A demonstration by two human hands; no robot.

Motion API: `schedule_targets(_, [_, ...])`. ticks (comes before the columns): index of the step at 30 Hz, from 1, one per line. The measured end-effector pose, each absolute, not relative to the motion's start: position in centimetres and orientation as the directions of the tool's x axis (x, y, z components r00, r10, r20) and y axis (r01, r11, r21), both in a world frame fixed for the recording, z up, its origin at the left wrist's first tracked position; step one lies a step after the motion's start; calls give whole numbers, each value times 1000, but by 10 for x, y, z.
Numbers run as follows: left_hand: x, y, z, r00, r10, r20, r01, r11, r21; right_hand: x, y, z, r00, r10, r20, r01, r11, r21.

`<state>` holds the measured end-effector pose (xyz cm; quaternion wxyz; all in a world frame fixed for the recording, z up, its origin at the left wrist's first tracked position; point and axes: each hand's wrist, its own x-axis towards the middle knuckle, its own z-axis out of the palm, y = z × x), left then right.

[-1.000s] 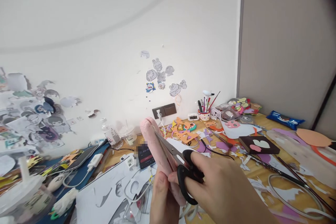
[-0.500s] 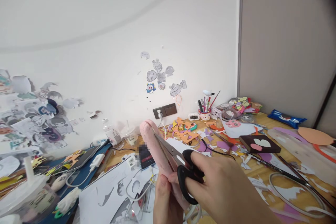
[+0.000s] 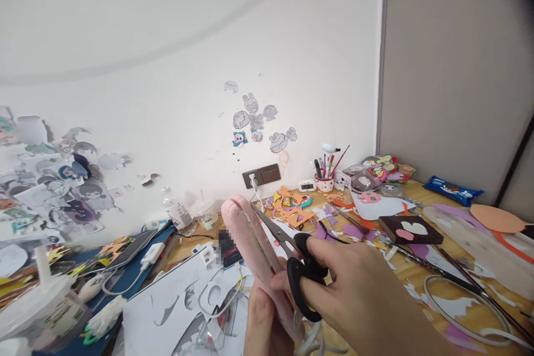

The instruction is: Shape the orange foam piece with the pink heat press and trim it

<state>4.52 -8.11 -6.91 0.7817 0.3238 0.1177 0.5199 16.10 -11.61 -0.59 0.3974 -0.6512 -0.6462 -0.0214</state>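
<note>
My left hand (image 3: 262, 317) is wrapped round the lower part of a long, pink, rounded object (image 3: 244, 236) with a seam running along its edge; its exact kind I cannot tell. It stands tilted, its top leaning left. In my right hand (image 3: 346, 283) is a pair of scissors (image 3: 307, 272) with black handles, fingers through the loops. The blades look closed together and point up and left, just right of the pink object's seam. A fingertip of my right hand reaches the pink object's edge. White cable (image 3: 315, 339) lies below the hands.
Paper scraps (image 3: 296, 214) cover the wooden table. Left are a lidded cup (image 3: 45, 306), a bottle (image 3: 177, 211) and drawn sheets (image 3: 154, 300). Behind stand a pen cup (image 3: 324, 182) and a small clock (image 3: 307, 185). A dark box (image 3: 392, 229) lies right.
The scissors have moved right, off the pink object's seam, and their blades now stand beside it. The pink object has shifted slightly, still in my left hand.
</note>
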Motion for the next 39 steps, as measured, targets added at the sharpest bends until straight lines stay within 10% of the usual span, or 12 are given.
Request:
schedule_targets(5, [43,-83,-57,458,879,135,-746,297,596,159,-120,-5,131,738,662,895,200,-400])
schedule_targets(13, [52,-76,-66,449,854,263,-675,132,726,165,-117,12,327,699,636,491,449,-747])
schedule_targets(26, [54,-81,-75,405,884,236,-501,-1,865,159,-118,13,440,675,592,227,554,-801])
schedule_targets(39, [52,-80,-70,451,854,259,-533,25,846,180,-127,20,413,622,665,623,339,-705])
